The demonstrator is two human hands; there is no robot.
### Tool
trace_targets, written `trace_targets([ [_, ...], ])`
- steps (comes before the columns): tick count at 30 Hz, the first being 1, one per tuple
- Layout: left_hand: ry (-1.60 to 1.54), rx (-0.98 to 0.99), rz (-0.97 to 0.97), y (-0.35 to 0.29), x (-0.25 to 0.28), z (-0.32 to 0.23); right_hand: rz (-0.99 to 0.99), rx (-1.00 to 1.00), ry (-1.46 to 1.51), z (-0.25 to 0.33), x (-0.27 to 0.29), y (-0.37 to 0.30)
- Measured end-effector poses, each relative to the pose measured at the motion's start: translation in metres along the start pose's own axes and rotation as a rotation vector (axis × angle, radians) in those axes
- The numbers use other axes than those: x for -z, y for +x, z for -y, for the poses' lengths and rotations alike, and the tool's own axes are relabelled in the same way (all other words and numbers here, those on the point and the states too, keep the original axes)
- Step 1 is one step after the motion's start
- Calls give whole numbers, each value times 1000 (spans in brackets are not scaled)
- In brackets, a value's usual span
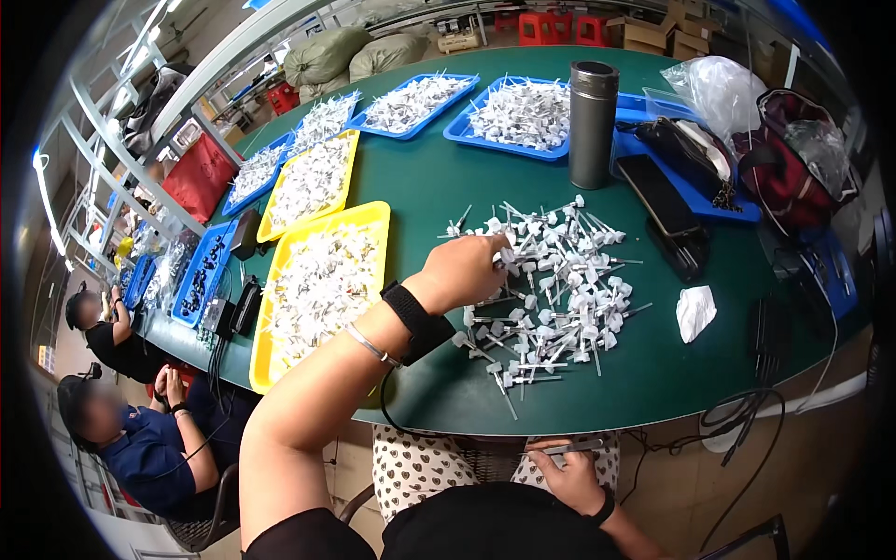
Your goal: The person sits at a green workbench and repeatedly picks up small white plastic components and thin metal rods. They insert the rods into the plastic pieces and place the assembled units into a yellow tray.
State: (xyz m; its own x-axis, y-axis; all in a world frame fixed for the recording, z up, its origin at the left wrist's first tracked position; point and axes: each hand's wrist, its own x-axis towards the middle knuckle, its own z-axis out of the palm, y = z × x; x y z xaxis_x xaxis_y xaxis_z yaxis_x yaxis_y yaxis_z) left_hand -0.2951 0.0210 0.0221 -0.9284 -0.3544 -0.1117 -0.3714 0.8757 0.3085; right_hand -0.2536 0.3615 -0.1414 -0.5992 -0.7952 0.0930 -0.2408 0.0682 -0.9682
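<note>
A loose pile of small white plastic pieces with thin, pale stems (569, 299) lies on the green table in front of me. My left hand (469, 271) reaches across into its left side, fingers curled down among the pieces. Whatever is between those fingertips is hidden. Low over my lap, just past the table's near edge, my right hand (571, 481) is closed around a slim metal tool (567, 448) with a brownish part; its exact kind is unclear.
Yellow trays (381, 245) and blue trays (464, 138) of similar pieces stand left and behind. A grey flask (594, 126), a dark phone (659, 194), a crumpled tissue (695, 313) and a maroon bag (789, 177) are at right. Two people sit at left; cables (747, 411) hang right.
</note>
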Motion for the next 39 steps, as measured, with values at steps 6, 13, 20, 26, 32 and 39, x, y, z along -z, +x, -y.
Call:
trace_targets([
  [6,61,20,-22,-20,3,18,-4,30,-18,-1,-3,1],
  [13,27,-275,-88,-44,-13,-26,6,38,-35,1,-3,2],
  [20,100,-385,-17,-43,-30,-62,40,4,-49,9,-1,4],
  [26,-15,-353,44,-62,-32,-75,5,32,-49,4,-2,1],
  [32,-280,-351,-35,-99,-27,-58,29,-26,-15,9,-2,-1],
  [39,-646,-265,19,-170,0,-57,27,-1,-30,14,-7,-2],
])
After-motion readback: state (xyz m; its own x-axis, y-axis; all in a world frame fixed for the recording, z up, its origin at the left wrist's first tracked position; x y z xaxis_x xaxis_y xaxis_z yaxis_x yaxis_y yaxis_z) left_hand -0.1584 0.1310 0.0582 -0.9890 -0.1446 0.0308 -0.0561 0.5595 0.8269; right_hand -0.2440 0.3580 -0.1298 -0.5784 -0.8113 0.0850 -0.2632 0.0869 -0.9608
